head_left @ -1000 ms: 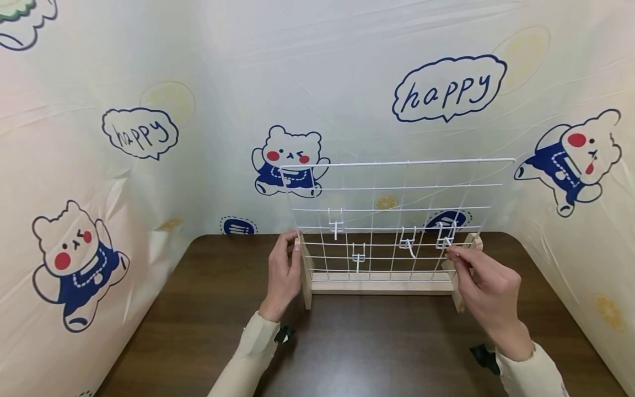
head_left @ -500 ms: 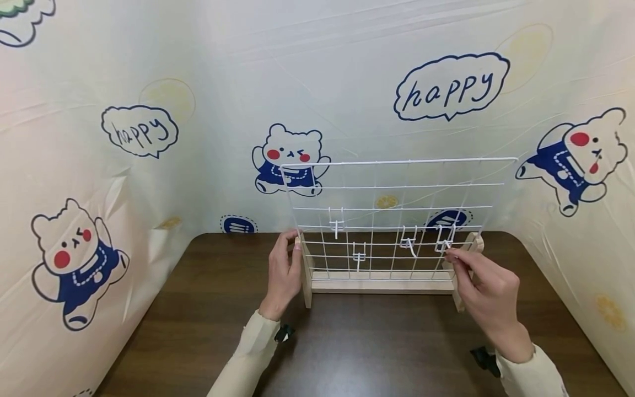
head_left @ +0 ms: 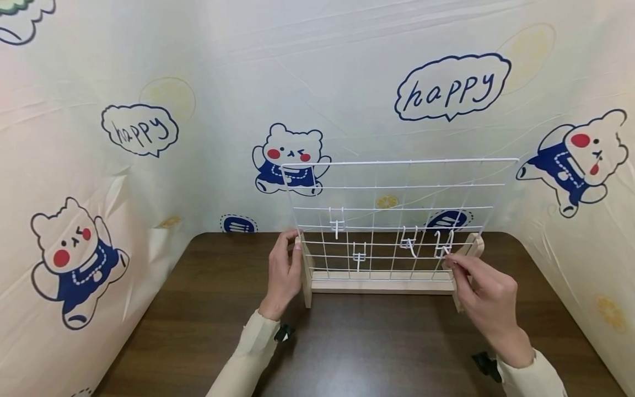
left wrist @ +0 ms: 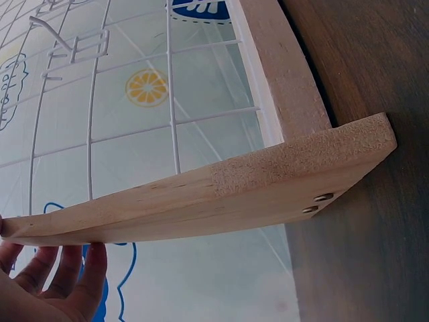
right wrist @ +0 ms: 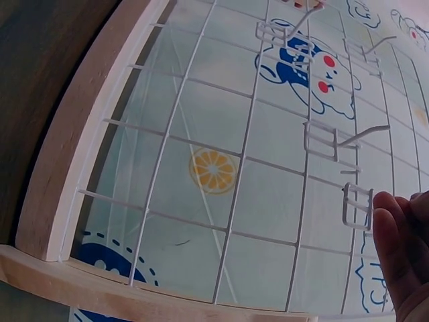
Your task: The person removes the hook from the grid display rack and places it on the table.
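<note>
A white wire grid panel [head_left: 372,208] stands upright in a pale wooden base [head_left: 382,285] on the table. My left hand [head_left: 285,270] grips the base's left side piece [left wrist: 201,201], its fingertips against the wood in the left wrist view. Between thumb and forefinger, my right hand [head_left: 488,292] pinches a white wire hook [head_left: 443,251] by its prong, near the right side of the grid. The hook's frame [right wrist: 358,206] shows just past the fingertips in the right wrist view, while its prong is hidden by them.
Three more white hooks hang on the grid: an upper left hook [head_left: 337,225], a lower left hook [head_left: 359,257] and a middle hook [head_left: 408,243]. The dark wooden table [head_left: 347,342] meets a printed cloth backdrop [head_left: 218,165] behind and at both sides.
My right hand has lowered slightly, bringing the pinched hook down, with its top ends now beneath the wire they were at. The left hand and the other hooks stay put.
</note>
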Action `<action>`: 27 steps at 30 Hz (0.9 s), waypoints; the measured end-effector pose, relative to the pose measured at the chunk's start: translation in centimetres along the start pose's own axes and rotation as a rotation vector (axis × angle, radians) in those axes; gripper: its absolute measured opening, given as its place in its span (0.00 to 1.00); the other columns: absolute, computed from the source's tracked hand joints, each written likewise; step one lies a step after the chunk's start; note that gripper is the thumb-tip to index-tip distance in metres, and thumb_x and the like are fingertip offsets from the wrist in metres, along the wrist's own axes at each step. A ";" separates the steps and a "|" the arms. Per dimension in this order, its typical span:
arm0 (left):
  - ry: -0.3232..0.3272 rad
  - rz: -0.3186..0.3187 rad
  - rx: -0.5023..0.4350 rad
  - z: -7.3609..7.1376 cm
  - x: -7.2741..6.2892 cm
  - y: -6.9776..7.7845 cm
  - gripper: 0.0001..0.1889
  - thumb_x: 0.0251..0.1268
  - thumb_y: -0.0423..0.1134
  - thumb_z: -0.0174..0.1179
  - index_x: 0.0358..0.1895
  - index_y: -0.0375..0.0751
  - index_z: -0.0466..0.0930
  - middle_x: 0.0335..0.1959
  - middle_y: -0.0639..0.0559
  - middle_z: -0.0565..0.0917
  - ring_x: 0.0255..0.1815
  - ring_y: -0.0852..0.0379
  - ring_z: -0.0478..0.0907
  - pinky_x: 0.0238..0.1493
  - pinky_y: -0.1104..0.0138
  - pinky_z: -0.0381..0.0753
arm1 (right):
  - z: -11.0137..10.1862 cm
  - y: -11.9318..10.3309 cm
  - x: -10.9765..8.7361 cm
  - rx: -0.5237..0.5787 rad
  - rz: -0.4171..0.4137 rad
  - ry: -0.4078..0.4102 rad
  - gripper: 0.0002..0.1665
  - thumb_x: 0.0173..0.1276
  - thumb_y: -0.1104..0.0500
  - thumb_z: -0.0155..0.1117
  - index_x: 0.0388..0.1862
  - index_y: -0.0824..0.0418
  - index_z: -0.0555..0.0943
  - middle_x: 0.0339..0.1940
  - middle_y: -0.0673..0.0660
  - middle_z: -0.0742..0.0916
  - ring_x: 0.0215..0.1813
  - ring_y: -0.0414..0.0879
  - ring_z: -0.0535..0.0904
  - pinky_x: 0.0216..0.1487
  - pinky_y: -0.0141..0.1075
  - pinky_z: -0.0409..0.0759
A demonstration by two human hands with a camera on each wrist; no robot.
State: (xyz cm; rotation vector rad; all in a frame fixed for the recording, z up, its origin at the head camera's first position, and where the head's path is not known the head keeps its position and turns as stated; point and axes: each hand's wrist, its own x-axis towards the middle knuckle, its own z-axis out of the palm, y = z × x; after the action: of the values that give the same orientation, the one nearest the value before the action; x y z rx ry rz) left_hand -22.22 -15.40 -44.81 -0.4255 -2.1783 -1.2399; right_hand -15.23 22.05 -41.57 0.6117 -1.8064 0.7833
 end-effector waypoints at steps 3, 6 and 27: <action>-0.001 -0.004 -0.001 0.0 0.1 0.0 0.14 0.83 0.38 0.49 0.61 0.38 0.77 0.57 0.45 0.83 0.55 0.50 0.83 0.57 0.49 0.88 | 0.0 0.0 -0.1 -0.001 0.003 -0.005 0.21 0.79 0.53 0.60 0.36 0.69 0.90 0.30 0.63 0.92 0.34 0.32 0.85 0.42 0.13 0.75; -0.003 -0.004 0.000 0.0 0.2 0.0 0.13 0.83 0.38 0.49 0.61 0.40 0.77 0.57 0.46 0.83 0.56 0.51 0.82 0.58 0.49 0.88 | 0.0 0.0 -0.1 -0.001 0.010 -0.013 0.22 0.79 0.52 0.60 0.37 0.69 0.90 0.30 0.63 0.92 0.34 0.33 0.85 0.43 0.12 0.75; 0.000 0.004 0.004 0.0 -0.1 0.2 0.13 0.81 0.36 0.50 0.60 0.39 0.77 0.57 0.43 0.83 0.55 0.49 0.82 0.56 0.49 0.88 | -0.1 0.2 -1.4 -0.006 0.012 -0.040 0.26 0.81 0.49 0.58 0.36 0.68 0.89 0.30 0.62 0.91 0.36 0.34 0.86 0.54 0.10 0.74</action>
State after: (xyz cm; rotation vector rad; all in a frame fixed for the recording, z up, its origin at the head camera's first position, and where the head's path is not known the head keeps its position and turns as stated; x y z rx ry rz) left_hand -22.07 -15.34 -44.74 -0.4282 -2.1783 -1.2337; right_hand -14.87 22.29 -42.92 0.6170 -1.8498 0.7779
